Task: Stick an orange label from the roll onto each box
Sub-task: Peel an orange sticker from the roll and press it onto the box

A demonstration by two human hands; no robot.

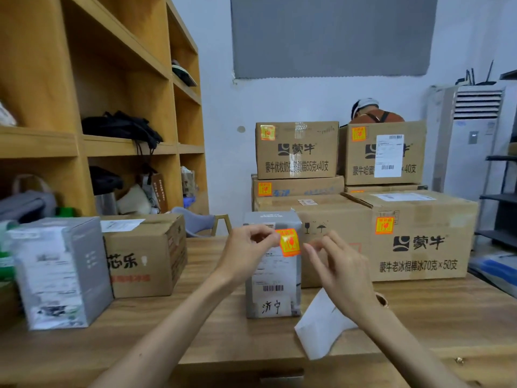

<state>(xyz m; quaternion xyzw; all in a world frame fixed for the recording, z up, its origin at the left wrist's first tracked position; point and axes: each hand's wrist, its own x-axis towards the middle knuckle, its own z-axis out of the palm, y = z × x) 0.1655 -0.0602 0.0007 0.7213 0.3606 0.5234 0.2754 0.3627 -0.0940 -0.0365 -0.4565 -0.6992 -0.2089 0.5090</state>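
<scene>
While the grip of the left hand [246,247] pinches one orange square label [289,242] before one upright grey box [275,275] on the wooden surface [223,337], the right hand [338,261] grip hangs loose, apparently empty. Five stuck labels [384,225] mark the brown cardboard boxes [296,161] behind.

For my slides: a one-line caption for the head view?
Left hand pinches a square orange label in front of the grey parcel box on the wooden table; right hand hovers beside.

Grey boxes [60,273]: two. Cardboard boxes [419,256]: seven (one barely showing). Orange labels [289,242]: six.
</scene>
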